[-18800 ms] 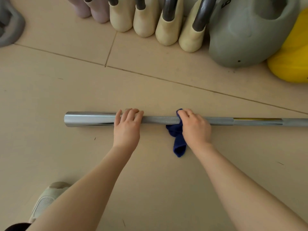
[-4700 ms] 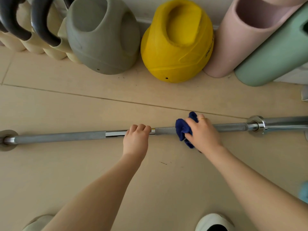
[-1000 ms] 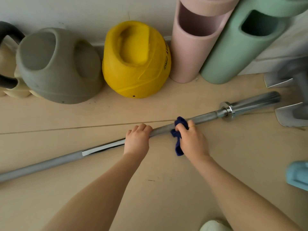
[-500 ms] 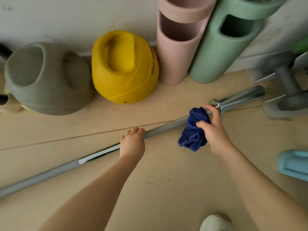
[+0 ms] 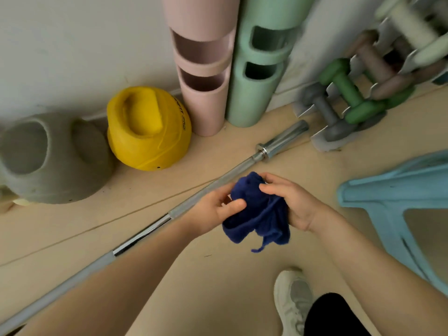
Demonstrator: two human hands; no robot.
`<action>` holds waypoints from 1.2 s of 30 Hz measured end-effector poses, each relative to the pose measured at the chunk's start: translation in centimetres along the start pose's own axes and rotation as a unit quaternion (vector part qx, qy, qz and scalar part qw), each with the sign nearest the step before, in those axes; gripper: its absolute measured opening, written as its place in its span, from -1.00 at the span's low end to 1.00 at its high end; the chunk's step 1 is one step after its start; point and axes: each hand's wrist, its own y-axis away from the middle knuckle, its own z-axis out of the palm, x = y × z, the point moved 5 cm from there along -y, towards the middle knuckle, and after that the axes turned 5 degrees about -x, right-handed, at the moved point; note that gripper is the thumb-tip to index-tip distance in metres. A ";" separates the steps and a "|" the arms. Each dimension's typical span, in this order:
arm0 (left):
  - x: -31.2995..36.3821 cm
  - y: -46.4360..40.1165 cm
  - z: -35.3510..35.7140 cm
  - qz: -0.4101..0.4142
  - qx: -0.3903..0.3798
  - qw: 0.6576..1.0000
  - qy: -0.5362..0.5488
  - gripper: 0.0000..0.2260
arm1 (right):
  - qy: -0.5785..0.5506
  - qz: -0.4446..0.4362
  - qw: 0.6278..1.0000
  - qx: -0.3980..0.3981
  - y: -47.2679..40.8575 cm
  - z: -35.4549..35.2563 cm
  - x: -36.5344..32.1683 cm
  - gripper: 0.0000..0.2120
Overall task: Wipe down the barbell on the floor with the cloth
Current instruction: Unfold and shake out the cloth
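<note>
Dark blue cloth [image 5: 258, 214], silver barbell [image 5: 211, 186], yellow kettlebell [image 5: 148, 132], beige floor [image 5: 218, 287].

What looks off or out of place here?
Nothing damaged or spilled. Only oddity: the cloth is bunched up between the left hand and right hand, off the barbell, with a loose thread dangling.

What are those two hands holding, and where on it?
Both grip the bunched blue cloth: left hand pinching its left side, right hand its right side and top. The barbell is unheld.
</note>
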 end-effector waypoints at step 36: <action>12.5 2.9 6.3 0.115 0.121 0.972 -0.163 -0.81 | 0.162 -0.037 0.959 0.230 14.4 0.6 -5.8 -0.89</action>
